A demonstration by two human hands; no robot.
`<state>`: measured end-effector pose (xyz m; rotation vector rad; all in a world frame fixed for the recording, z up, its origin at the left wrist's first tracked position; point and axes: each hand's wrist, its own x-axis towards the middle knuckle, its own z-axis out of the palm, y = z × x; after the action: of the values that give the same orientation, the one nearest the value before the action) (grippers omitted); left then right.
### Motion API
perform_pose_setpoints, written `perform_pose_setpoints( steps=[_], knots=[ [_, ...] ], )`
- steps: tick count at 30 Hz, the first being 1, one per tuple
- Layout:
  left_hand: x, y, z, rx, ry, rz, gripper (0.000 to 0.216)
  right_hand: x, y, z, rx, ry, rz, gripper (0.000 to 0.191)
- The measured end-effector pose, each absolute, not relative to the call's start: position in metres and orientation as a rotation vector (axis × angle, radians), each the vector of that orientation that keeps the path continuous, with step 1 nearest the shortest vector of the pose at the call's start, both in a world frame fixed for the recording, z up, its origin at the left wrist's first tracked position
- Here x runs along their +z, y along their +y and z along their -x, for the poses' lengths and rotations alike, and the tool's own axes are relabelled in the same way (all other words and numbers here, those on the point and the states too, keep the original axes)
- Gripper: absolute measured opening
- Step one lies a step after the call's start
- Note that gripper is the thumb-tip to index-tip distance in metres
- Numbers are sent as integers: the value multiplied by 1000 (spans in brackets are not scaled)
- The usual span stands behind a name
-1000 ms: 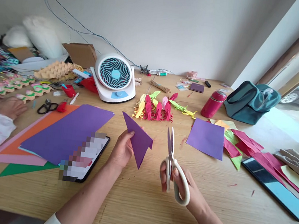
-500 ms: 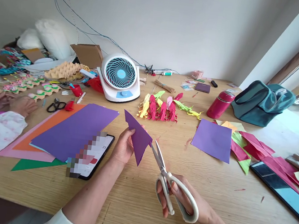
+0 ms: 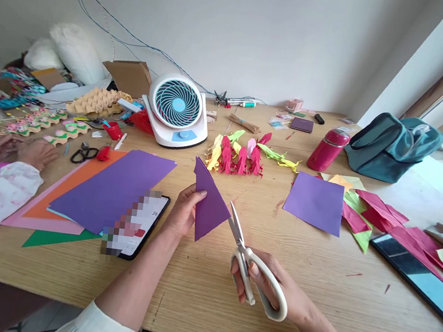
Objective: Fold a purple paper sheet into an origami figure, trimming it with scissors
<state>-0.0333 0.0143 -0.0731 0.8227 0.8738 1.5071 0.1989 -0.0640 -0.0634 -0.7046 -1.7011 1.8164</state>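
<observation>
The grip of the left hand [image 3: 184,210] is pinched on the folded paper [image 3: 212,202] above the desk [image 3: 188,302], that of the right hand [image 3: 270,279] wraps the scissors [image 3: 240,248] by the paper's corner, and a neat cut likely wants the layers held flush.

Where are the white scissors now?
In the head view, right of centre, the white scissors are in the right hand, blades at the folded purple paper in the left hand.

A folded triangle of purple paper [image 3: 211,208] stands raised mid-scene, one corner pointing right; steel scissors with white looped handles [image 3: 241,245], slightly nearer and right, slant toward that corner, blades parted.
</observation>
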Motion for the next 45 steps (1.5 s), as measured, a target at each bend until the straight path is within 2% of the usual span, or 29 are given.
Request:
perform_pose_setpoints(
  steps=[15,45],
  knots=[
    [-72,15,38,1500,868,-900,21,-67,-66,-197,1828,-1671,825,58],
    [-71,15,41,1500,878,-923,21,-72,-67,-193,1799,-1672,815,53]
  ],
)
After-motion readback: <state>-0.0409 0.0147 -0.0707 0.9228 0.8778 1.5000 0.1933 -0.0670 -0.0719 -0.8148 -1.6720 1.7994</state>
